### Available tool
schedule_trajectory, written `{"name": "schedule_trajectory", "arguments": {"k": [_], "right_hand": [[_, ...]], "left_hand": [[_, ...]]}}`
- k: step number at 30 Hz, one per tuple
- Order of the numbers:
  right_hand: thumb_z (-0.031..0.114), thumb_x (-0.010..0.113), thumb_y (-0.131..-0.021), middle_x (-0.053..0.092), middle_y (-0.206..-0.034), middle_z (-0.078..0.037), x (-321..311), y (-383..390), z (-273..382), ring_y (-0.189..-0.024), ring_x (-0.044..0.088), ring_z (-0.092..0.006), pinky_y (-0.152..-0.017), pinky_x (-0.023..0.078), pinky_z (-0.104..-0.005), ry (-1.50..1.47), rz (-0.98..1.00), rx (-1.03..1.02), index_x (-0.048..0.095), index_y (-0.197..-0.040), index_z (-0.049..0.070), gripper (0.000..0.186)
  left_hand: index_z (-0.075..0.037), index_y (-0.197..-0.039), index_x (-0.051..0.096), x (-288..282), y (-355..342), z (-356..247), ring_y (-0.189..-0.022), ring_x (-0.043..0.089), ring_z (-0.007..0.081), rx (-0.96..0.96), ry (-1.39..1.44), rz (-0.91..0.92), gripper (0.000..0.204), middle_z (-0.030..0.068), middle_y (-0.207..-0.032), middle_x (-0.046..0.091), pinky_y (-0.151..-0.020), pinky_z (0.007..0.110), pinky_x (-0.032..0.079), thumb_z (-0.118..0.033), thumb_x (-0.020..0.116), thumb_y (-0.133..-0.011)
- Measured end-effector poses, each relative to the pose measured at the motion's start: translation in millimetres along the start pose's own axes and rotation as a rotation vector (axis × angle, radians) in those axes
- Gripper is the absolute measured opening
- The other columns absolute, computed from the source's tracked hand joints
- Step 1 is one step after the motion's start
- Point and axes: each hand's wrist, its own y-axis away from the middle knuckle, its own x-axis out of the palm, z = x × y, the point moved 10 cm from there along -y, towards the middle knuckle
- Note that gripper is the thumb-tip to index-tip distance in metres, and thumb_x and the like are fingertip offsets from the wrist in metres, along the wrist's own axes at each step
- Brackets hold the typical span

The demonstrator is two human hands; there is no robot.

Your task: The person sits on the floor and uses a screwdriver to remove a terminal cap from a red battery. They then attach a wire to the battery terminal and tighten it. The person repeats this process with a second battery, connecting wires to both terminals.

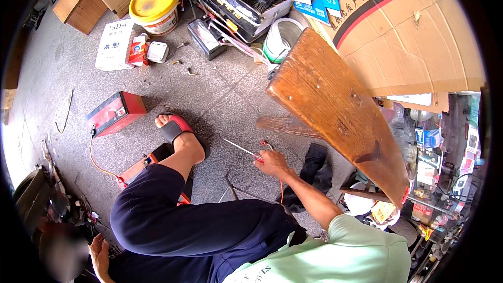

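My right hand (pixel 270 162) is closed on the red handle of a screwdriver (pixel 238 147), its shaft pointing up-left over the floor beside a small red terminal clip (pixel 263 142) on a wire. My left hand (pixel 98 251) is low at the left beside my knee, fingers curled; what is in them is hidden. A red-and-black battery (pixel 116 112) lies near my sandalled foot (pixel 178 136), joined by a cable (pixel 94 157) to a second red-and-black battery (pixel 133 173), partly hidden behind my leg. Black cloth (pixel 314 167) lies right of my right hand.
A long wooden bench (pixel 335 115) crosses the right side. Cardboard (pixel 403 31), a yellow-lidded bucket (pixel 153 5), tool boxes (pixel 241 5) and small boxes (pixel 112 44) are at the back. A cluttered glass case (pixel 440 157) stands far right. A blurred head of a person (pixel 63 251) shows lower left.
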Motion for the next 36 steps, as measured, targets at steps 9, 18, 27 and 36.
{"name": "schedule_trajectory", "arguments": {"k": [9,18,27,36], "right_hand": [[0.030,0.057,-0.084,0.065,-0.074,-0.016,-41.5,44.6,1.9,-0.076,0.063,-0.0373,-0.068,0.047,-0.0471,0.000,-0.059,-0.042,0.056,-0.090,0.004,0.027],[0.018,0.055,-0.081,0.063,-0.067,-0.020,-61.7,69.6,-34.6,-0.069,0.064,-0.0371,-0.065,0.048,-0.0488,0.371,-0.085,0.044,0.059,-0.086,0.003,0.017],[0.007,0.053,-0.074,0.062,-0.062,-0.021,-48.1,73.6,-22.3,-0.059,0.065,-0.0337,-0.056,0.051,-0.0444,0.433,-0.187,-0.032,0.060,-0.080,0.000,0.012],[0.014,0.053,-0.077,0.063,-0.063,-0.016,-33.4,72.0,-22.2,-0.059,0.064,-0.0333,-0.055,0.049,-0.0455,0.531,-0.223,-0.014,0.059,-0.077,0.007,0.009]], "left_hand": [[-0.013,-0.131,0.045,6.4,11.6,8.5,-0.110,0.049,0.0165,-0.025,0.004,0.100,0.045,0.0025,-0.125,0.052,-0.089,0.030,0.036,-0.033,0.053,-0.092],[-0.017,-0.127,0.051,3.8,18.5,12.4,-0.095,0.053,0.0124,0.014,-0.108,0.044,0.049,-0.0004,-0.111,0.059,-0.077,0.027,0.039,-0.048,0.050,-0.088],[-0.014,-0.127,0.052,-0.6,18.6,22.3,-0.091,0.052,0.0105,-0.019,-0.097,-0.029,0.048,-0.0008,-0.109,0.059,-0.076,0.026,0.039,-0.043,0.052,-0.089],[-0.002,-0.122,0.054,-1.7,39.2,27.7,-0.086,0.052,0.0105,0.063,0.056,-0.104,0.042,0.0046,-0.106,0.061,-0.070,0.025,0.041,-0.028,0.056,-0.089]]}}
